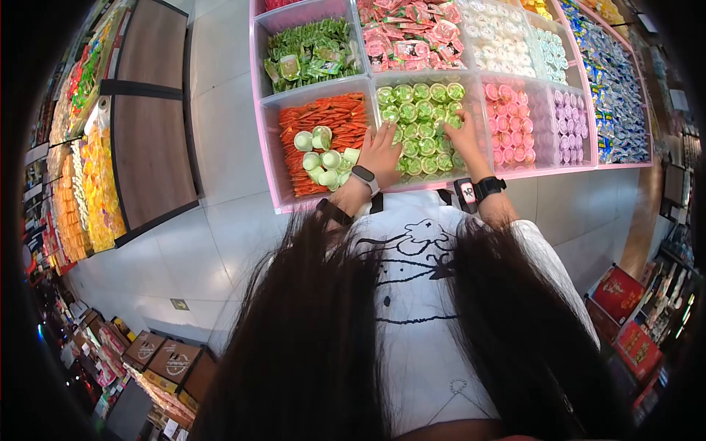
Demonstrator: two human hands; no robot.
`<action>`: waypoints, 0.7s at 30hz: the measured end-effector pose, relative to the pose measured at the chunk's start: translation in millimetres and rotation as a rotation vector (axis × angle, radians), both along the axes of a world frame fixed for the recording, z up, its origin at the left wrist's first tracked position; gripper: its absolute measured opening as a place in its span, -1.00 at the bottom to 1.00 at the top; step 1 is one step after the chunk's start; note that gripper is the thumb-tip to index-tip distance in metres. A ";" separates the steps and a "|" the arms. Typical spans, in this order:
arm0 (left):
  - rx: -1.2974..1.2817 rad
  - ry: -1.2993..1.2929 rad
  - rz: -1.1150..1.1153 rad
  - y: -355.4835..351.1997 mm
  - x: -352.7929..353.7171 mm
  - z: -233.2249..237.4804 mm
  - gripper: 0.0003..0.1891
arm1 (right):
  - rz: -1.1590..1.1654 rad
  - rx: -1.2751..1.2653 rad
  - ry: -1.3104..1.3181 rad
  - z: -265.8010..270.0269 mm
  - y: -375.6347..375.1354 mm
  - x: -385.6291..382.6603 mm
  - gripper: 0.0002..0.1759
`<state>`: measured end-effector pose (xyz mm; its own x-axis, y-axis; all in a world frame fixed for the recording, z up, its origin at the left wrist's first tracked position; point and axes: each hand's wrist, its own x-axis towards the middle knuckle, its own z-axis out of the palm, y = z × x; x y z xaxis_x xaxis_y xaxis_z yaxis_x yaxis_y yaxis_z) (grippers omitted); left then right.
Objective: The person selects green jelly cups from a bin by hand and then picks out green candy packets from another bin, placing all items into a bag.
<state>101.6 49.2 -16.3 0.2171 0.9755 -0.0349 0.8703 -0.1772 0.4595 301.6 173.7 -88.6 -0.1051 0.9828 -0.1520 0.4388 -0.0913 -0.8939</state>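
Observation:
Rows of small green-lidded cups [423, 110] fill a clear compartment in the middle of the pink-edged display bin [267, 173]. My left hand [382, 156] rests at the left side of these cups, its fingers stretched forward and partly over the divider. At the right side, my right hand [465, 141] reaches onto the cups with thumb and fingers apart, touching the lids there. Several pale green cups [331, 159] lie loose and tumbled on orange packets [312, 117] in the compartment to the left.
Pink cups [507, 121] and purple cups [570, 121] stand in compartments to the right. Farther back are green packets [312, 48], pink packets [412, 37] and white wrapped pieces [496, 37]. Another shelf [151, 140] stands on the left across the tiled floor [228, 176].

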 end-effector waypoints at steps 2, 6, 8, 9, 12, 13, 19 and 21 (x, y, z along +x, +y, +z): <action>-0.034 0.040 -0.027 -0.6 -2.0 -3.0 -0.54 | 0.013 0.073 -0.190 -18.2 16.3 2.9 -0.51; -0.051 -0.005 -0.039 -1.1 -4.8 -8.3 -0.56 | 0.107 0.276 -0.376 -0.4 20.0 -15.2 -0.47; -0.078 0.006 -0.048 -0.4 -5.2 -8.5 -0.56 | 0.096 0.207 -0.425 0.4 20.8 -21.9 -0.46; -0.056 -0.002 -0.043 -0.4 -5.5 -8.9 -0.57 | 0.089 0.172 -0.450 -3.3 21.4 -22.7 -0.46; -0.011 -0.023 -0.034 -1.4 -5.7 -10.1 -0.59 | 0.068 0.197 -0.370 -10.6 19.5 -24.6 -0.47; -0.007 -0.026 -0.036 -1.1 -5.7 -10.3 -0.59 | 0.057 0.188 -0.366 -9.8 19.1 -25.2 -0.47; 0.023 -0.058 -0.043 0.1 -6.5 -13.5 -0.62 | -0.029 0.113 -0.280 -8.8 17.2 -27.3 -0.50; 0.085 -0.124 -0.039 0.1 -8.4 -14.2 -0.66 | -0.036 0.122 -0.265 -16.4 16.5 -24.6 -0.51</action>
